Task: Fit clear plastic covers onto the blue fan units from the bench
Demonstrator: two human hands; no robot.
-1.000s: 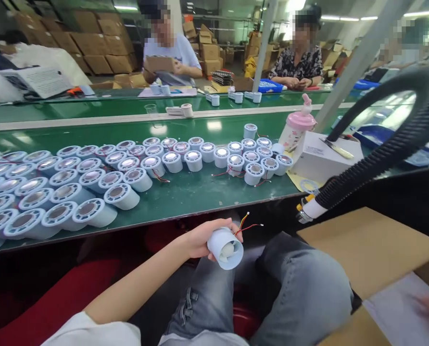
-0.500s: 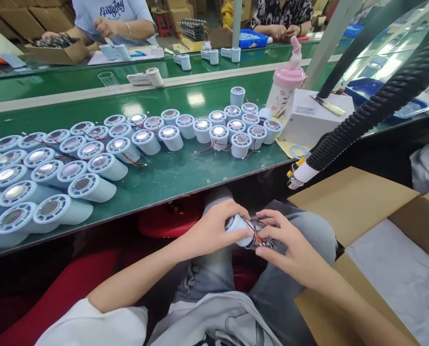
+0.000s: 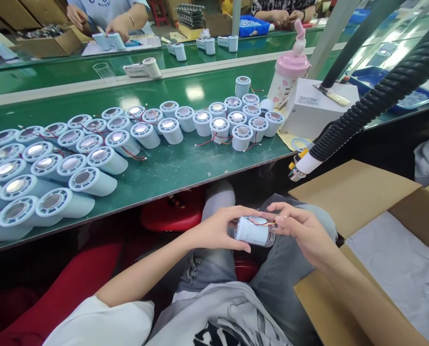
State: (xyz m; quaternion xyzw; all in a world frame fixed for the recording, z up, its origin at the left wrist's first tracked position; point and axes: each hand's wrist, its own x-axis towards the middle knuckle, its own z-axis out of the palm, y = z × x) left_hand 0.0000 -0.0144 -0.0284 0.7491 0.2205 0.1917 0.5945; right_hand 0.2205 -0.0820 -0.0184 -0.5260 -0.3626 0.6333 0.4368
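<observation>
Over my lap, my left hand [image 3: 218, 229] is wrapped round a light blue cylinder [image 3: 253, 231] that lies on its side inside a clear plastic sleeve. Thin red and yellow wires run along the cylinder's upper side. At its right end, my right hand [image 3: 301, 228] has thumb and fingertips pressed together on the wires. On the green bench [image 3: 171, 168] in front stand many similar light blue cylinders [image 3: 101, 158], with silver or dark round centres and some loose red wires.
An open cardboard box [image 3: 359, 192] with a white liner is at my right. A black ribbed hose [image 3: 366, 96] hangs beside a white device [image 3: 306, 108] and a pink-lidded cup [image 3: 290, 72]. Across the bench, two people work near blue-white parts [image 3: 178, 51].
The cylinder has turned, showing its side and wires in the clear sleeve. My right fingers have moved from round its end to a pinch at the wires. The view has shifted slightly.
</observation>
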